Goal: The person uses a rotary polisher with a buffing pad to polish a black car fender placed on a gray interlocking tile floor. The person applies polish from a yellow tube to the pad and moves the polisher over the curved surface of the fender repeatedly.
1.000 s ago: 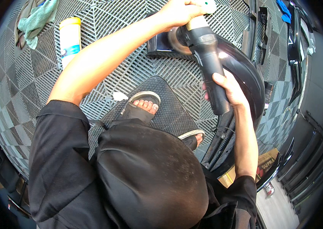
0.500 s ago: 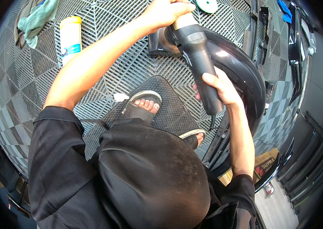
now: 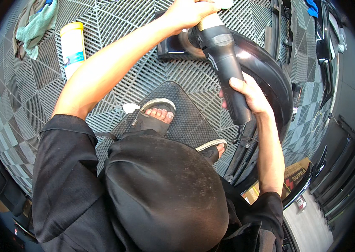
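A black corded polisher [image 3: 224, 63] lies slantwise across my front, its pale neck pointing away from me. My right hand [image 3: 251, 94] is wrapped round the rear of its body, thumb on top. At the far end my left hand [image 3: 190, 14] is closed over the head by the pale neck; the upper edge cuts off part of the fingers. A pale disc [image 3: 226, 3] peeks out beside those fingers, and whether it is joined to the tool I cannot tell. Below and right of the polisher rests a glossy black curved car trim piece [image 3: 265, 71].
A white canister with a yellow lid [image 3: 72, 48] stands left of my arm, beyond it a teal cloth [image 3: 39, 29]. Under my sandalled feet is a black mat [image 3: 181, 105] on grey grid flooring. Black car parts [image 3: 324, 54] and a cardboard box [image 3: 297, 172] are at right.
Both hands and the polisher have shifted slightly to the right. Most of the green disc has gone out of sight, leaving a pale edge. Both hands keep their hold.
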Demonstrator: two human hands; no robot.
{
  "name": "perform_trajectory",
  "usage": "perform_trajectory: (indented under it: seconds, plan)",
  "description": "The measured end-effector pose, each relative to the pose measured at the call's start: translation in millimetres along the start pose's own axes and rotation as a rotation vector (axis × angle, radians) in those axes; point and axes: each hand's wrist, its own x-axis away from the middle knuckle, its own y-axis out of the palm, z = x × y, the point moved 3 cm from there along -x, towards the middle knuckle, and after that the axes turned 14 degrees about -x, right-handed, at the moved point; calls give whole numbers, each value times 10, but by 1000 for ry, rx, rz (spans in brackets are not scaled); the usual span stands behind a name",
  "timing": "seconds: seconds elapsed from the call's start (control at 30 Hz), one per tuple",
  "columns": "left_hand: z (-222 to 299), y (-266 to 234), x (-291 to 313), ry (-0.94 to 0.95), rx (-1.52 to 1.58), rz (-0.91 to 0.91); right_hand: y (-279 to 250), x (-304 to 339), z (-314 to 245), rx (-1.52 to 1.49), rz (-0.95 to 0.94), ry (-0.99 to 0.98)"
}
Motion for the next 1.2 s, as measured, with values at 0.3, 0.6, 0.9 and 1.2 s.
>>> perform_trajectory:
  seconds: [0.3, 0.6, 0.9, 1.2]
  plan:
    - [-11, 151, -49, 7, 133, -51, -99, 83, -34, 18, 39, -18]
    - [-44, 442, -219, 69, 134, -42, -214, 277, -164, 68, 99, 5]
    - [106, 1078, -754, 509, -407, -282, -701, 660, -213, 98, 297, -36]
    - [249, 1348, -995, 519, -543, -496, -804, 753, 8, -87, 316, -87]
